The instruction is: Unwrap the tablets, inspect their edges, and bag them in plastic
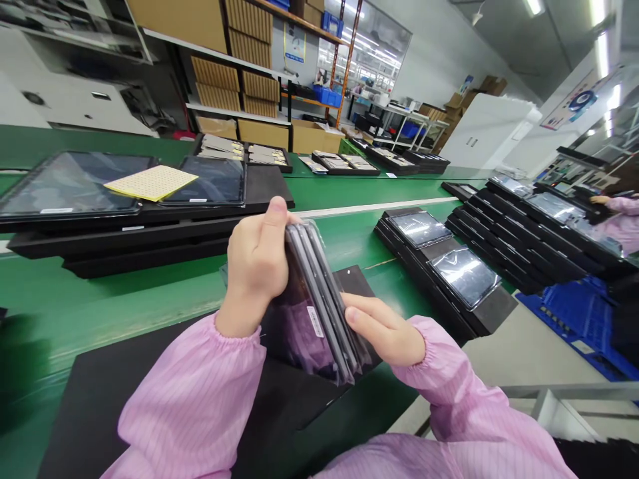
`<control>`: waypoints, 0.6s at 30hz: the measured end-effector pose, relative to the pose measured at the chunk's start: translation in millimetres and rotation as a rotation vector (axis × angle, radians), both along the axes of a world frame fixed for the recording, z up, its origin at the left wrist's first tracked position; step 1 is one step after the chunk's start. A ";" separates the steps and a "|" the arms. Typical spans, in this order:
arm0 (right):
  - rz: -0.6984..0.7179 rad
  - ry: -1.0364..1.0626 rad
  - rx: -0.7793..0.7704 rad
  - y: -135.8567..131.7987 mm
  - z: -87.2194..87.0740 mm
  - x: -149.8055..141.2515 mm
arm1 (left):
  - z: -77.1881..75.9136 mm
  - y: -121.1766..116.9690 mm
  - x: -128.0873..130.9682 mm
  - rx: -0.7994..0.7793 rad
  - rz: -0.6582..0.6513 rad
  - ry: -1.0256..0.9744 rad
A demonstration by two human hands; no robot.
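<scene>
Several tablets (319, 299) in clear plastic bags stand tilted on edge as one stack in front of me. A small white label shows on the nearest one's dark glossy face. My left hand (262, 263) is closed around the stack's upper left end, thumb pointing up. At the stack's right side my right hand (379, 326) grips the back and edge, its fingers partly hidden behind the tablets. Beneath the hands lies a black foam tray (124, 392) on the green work surface (164, 293); whether the stack's lower edge touches it I cannot tell.
Stacked black trays with tablets (74, 179) stand at left, a yellow sticker sheet (152, 183) on top. More black trays (439, 266) hold bagged tablets at right, beside a blue crate (579, 326). Trays of small parts (344, 163) line the far side. A person's pink sleeve (622, 213) shows far right.
</scene>
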State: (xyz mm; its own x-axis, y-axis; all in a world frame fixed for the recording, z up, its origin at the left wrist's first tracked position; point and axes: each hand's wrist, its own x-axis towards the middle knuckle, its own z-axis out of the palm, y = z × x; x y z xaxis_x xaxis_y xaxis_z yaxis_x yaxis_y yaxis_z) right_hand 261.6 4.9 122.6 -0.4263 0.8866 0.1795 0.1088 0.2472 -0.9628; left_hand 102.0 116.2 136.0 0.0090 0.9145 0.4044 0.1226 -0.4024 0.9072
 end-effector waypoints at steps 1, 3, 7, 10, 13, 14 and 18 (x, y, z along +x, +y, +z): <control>0.010 0.032 -0.023 0.4 -0.7 0.2 | 0.7 -0.3 -1.4 0.005 0.006 0.010; 0.024 0.085 -0.065 0.9 -1.9 0.9 | 2.3 -1.7 -3.9 0.026 0.018 0.033; 0.093 0.130 -0.107 0.7 -3.7 2.7 | 3.9 -3.5 -5.9 0.038 -0.006 0.030; 0.121 0.149 -0.124 0.2 -5.1 2.3 | 3.2 -2.7 -6.2 0.036 -0.005 0.014; 0.126 0.160 -0.122 -0.6 -5.9 0.5 | 2.6 -2.1 -6.5 0.043 -0.009 0.012; 0.127 0.163 -0.119 -0.9 -5.7 -0.1 | 2.7 -2.2 -6.6 0.046 -0.013 0.013; 0.115 0.146 -0.118 -3.0 -2.6 -2.4 | 3.6 -3.2 -7.1 0.056 -0.020 0.006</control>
